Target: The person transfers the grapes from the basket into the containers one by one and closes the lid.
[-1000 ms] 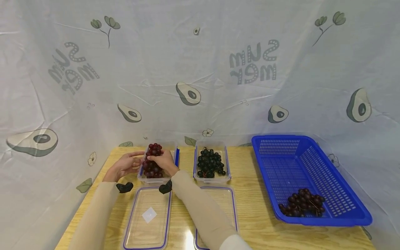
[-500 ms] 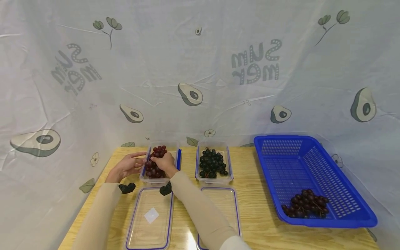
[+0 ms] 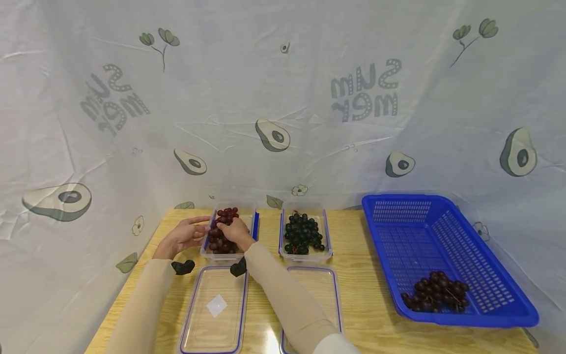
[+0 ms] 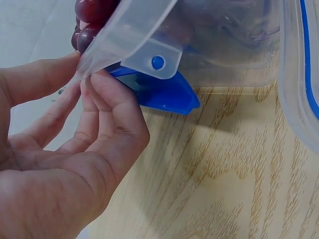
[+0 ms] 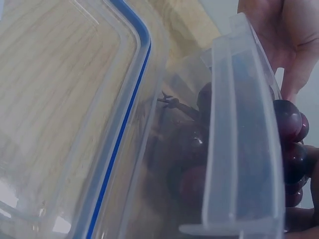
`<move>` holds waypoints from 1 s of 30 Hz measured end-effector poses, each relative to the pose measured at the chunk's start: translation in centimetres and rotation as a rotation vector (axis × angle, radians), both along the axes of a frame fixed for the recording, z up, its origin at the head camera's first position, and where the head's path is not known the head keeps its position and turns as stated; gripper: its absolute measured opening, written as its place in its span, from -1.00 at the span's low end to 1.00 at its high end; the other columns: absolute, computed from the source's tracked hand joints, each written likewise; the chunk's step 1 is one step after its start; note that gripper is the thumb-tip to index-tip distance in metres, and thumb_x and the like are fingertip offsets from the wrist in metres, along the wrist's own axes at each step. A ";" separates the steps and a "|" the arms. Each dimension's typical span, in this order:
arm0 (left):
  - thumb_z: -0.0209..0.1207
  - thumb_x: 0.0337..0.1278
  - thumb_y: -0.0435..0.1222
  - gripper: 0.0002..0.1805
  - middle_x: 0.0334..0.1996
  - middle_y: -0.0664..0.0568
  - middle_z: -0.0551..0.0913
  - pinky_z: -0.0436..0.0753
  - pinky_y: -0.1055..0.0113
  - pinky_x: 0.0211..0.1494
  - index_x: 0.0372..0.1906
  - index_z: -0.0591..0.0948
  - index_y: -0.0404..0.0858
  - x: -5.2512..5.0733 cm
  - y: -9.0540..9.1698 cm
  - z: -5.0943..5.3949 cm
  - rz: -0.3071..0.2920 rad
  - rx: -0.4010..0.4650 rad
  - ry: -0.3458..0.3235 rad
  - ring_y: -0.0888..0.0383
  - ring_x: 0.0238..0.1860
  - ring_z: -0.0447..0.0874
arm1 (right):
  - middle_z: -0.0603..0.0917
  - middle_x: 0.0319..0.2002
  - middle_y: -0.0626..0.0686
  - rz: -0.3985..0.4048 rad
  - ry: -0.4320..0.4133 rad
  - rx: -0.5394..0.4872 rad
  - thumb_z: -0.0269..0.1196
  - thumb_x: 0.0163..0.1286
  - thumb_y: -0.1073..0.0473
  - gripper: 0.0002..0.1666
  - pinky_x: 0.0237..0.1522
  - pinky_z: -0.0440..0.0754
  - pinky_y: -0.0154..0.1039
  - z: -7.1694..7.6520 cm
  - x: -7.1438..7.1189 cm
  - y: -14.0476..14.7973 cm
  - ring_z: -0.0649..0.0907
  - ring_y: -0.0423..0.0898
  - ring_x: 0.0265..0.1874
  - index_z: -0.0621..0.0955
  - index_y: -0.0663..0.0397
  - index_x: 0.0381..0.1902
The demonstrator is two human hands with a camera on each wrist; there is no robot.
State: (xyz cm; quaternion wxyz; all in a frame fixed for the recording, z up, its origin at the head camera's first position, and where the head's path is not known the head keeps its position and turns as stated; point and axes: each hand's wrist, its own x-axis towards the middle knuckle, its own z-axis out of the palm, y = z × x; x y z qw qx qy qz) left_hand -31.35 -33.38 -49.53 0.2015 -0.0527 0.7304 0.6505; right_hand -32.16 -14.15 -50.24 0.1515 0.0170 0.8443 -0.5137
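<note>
A bunch of red grapes (image 3: pixel 221 241) lies in the left clear plastic container (image 3: pixel 216 257). My right hand (image 3: pixel 239 232) reaches over this container and holds the bunch, thumb on top; its other fingers are mostly hidden. At the container's left side, my left hand (image 3: pixel 185 237) pinches the rim, which the left wrist view shows between thumb and fingers (image 4: pixel 119 99). Below that rim hangs a blue locking flap (image 4: pixel 164 94). In the right wrist view, red grapes (image 5: pixel 288 119) show past the container's wall. A second container (image 3: pixel 305 256) to the right holds black grapes (image 3: pixel 302 233).
Two clear lids with blue seals lie in front: the left lid (image 3: pixel 216 329) bears a white square label (image 3: pixel 216 306), and the right lid (image 3: pixel 316 290) is partly under my right sleeve. A blue basket (image 3: pixel 380 250) at the right holds dark red grapes (image 3: pixel 438 292).
The head view has shifted slightly, so everything appears a little further right. Both hands stay at the left container; the right hand on the red grapes has barely moved.
</note>
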 end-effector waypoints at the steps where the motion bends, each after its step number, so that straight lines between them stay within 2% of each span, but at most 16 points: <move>1: -0.05 0.60 -0.42 -0.35 -0.23 0.21 0.64 0.62 0.30 -0.09 0.67 0.15 -0.29 0.0 0.2 -0.1 -0.003 -0.001 -0.003 0.30 -0.29 0.54 | 0.54 0.43 0.26 -0.005 -0.004 -0.012 0.24 0.58 -0.11 -0.25 0.46 0.53 0.12 -0.1 0.0 0.2 0.55 0.20 0.42 0.44 0.29 0.48; 5: -0.02 0.62 -0.39 -0.34 -0.25 0.22 0.62 0.57 0.28 -0.08 0.68 0.13 -0.29 -0.1 0.8 -0.4 -0.016 0.002 -0.011 0.30 -0.31 0.50 | 0.60 0.35 0.28 -0.019 -0.021 -0.035 0.28 0.54 -0.13 -0.24 0.36 0.62 0.08 0.0 0.0 1.0 0.62 0.20 0.33 0.47 0.33 0.42; 7: -0.01 0.63 -0.38 -0.35 -0.25 0.23 0.63 0.59 0.28 -0.07 0.67 0.15 -0.28 -0.1 1.0 -0.5 -0.014 0.002 -0.010 0.31 -0.29 0.54 | 0.62 0.30 0.27 -0.012 -0.022 -0.022 0.28 0.54 -0.13 -0.26 0.33 0.64 0.06 0.6 -0.2 1.7 0.64 0.20 0.29 0.49 0.33 0.39; 8: -0.01 0.63 -0.38 -0.36 -0.26 0.24 0.64 0.60 0.28 -0.07 0.67 0.16 -0.28 -0.2 1.1 -0.6 -0.012 0.003 -0.009 0.31 -0.28 0.56 | 0.64 0.24 0.25 0.007 -0.019 -0.017 0.28 0.54 -0.13 -0.32 0.30 0.65 0.05 1.0 -0.4 2.1 0.66 0.19 0.24 0.53 0.33 0.31; 10: -0.01 0.63 -0.38 -0.36 -0.26 0.24 0.65 0.62 0.28 -0.06 0.67 0.16 -0.28 -0.2 1.3 -0.7 -0.014 0.004 -0.007 0.31 -0.26 0.58 | 0.70 -0.12 0.19 0.041 -0.007 -0.010 0.27 0.54 -0.11 -0.50 0.12 0.69 0.00 2.1 -0.9 3.0 0.70 0.13 -0.05 0.62 0.31 -0.08; 14: -0.02 0.63 -0.39 -0.36 -0.23 0.23 0.68 0.66 0.29 -0.04 0.67 0.15 -0.30 -0.2 1.4 -0.9 -0.027 -0.001 -0.006 0.30 -0.21 0.62 | 0.65 0.10 0.23 0.139 0.004 -0.036 0.24 0.57 -0.12 -0.39 0.13 0.60 0.01 5.1 -1.4 5.6 0.62 0.12 0.07 0.59 0.40 0.12; 15: -0.02 0.63 -0.40 -0.36 -0.21 0.22 0.67 0.65 0.29 -0.04 0.67 0.14 -0.30 -0.1 1.3 -1.0 -0.032 -0.003 -0.007 0.29 -0.21 0.61 | 0.63 0.00 0.21 0.155 0.008 -0.042 0.24 0.56 -0.13 -0.41 0.07 0.57 -0.01 6.0 -1.6 6.3 0.59 0.10 -0.04 0.58 0.40 0.02; 16: -0.03 0.63 -0.40 -0.35 -0.20 0.22 0.66 0.65 0.29 -0.03 0.67 0.13 -0.30 -0.1 1.3 -1.0 -0.037 -0.006 -0.005 0.29 -0.20 0.60 | 0.59 0.22 0.24 0.177 0.016 -0.038 0.22 0.57 -0.16 -0.31 0.18 0.57 0.00 7.1 -1.6 7.1 0.60 0.11 0.15 0.52 0.40 0.26; 17: -0.04 0.63 -0.41 -0.35 -0.18 0.22 0.66 0.64 0.28 -0.03 0.67 0.13 -0.30 0.0 1.3 -1.1 -0.038 -0.009 -0.004 0.29 -0.19 0.60 | 0.45 0.43 0.26 0.207 0.028 -0.043 0.21 0.58 -0.17 -0.18 0.31 0.54 0.04 8.2 -1.6 8.0 0.52 0.14 0.34 0.37 0.36 0.47; 21: -0.03 0.62 -0.40 -0.35 -0.17 0.20 0.60 0.59 0.27 -0.03 0.68 0.14 -0.28 0.1 1.1 -1.0 -0.045 -0.021 -0.002 0.27 -0.22 0.52 | 0.45 0.43 0.26 0.293 0.096 -0.018 0.23 0.56 -0.21 -0.18 0.43 0.51 0.11 12.4 -1.4 11.8 0.50 0.17 0.41 0.38 0.28 0.47; 22: -0.03 0.62 -0.40 -0.35 -0.17 0.20 0.60 0.59 0.28 -0.04 0.68 0.14 -0.27 0.1 1.0 -1.0 -0.047 -0.023 -0.001 0.27 -0.22 0.51 | 0.32 0.58 0.23 0.317 0.109 -0.009 0.24 0.56 -0.22 -0.08 0.50 0.45 0.15 13.5 -1.2 12.9 0.40 0.17 0.54 0.26 0.22 0.60; 27: 0.00 0.63 -0.35 -0.34 -0.17 0.23 0.61 0.62 0.31 -0.07 0.68 0.14 -0.28 0.2 0.3 -0.4 -0.051 -0.036 0.015 0.29 -0.21 0.53 | 0.43 0.50 0.18 0.418 0.158 0.040 0.30 0.49 -0.26 -0.06 0.44 0.52 0.10 17.5 0.0 18.1 0.51 0.11 0.44 0.30 0.09 0.60; 30: 0.01 0.64 -0.34 -0.34 -0.19 0.23 0.60 0.63 0.33 -0.08 0.68 0.13 -0.28 0.3 -0.2 -0.2 -0.043 -0.045 0.016 0.30 -0.21 0.54 | 0.51 0.44 0.15 0.457 0.212 0.088 0.32 0.47 -0.24 -0.09 0.43 0.54 0.09 18.9 1.1 21.5 0.55 0.09 0.40 0.33 0.02 0.59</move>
